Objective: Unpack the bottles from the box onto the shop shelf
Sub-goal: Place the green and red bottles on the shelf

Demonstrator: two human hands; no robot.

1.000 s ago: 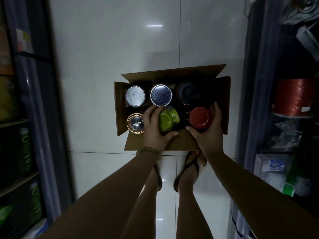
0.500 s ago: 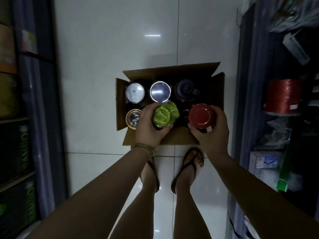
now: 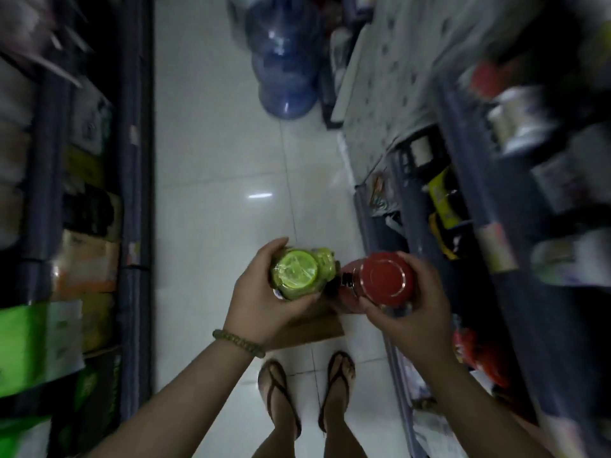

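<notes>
Green-lidded bottle (image 3: 299, 274), shrink-wrapped, gripped in the curled fingers (image 3: 274, 251) of the left hand (image 3: 264, 299), thumb pressed along its near side. Red-lidded bottle (image 3: 383, 280) clasped by the right hand (image 3: 408, 309), fingers wrapped over its right flank and thumb across the front. Both bottles are seen from above, held side by side at about waist level, nearly touching; a small dark cap or spout (image 3: 347, 280) projects from the red one toward the green one. A beaded bracelet (image 3: 238, 342) circles the left wrist.

Beneath the hands only a brown corner of the cardboard box (image 3: 314, 327) shows; its contents are covered by hands and bottles. 2 sandalled feet (image 3: 307, 388) stand on the white tiled floor (image 3: 215, 160).

Shop shelf (image 3: 426, 200) on the right carries packaged goods, heavily blurred and unreadable. Left shelving (image 3: 132, 193) holds green and orange packs, likewise smeared. Blue water jugs (image 3: 284, 61) stand at the aisle's far end, cut off by the top edge.
</notes>
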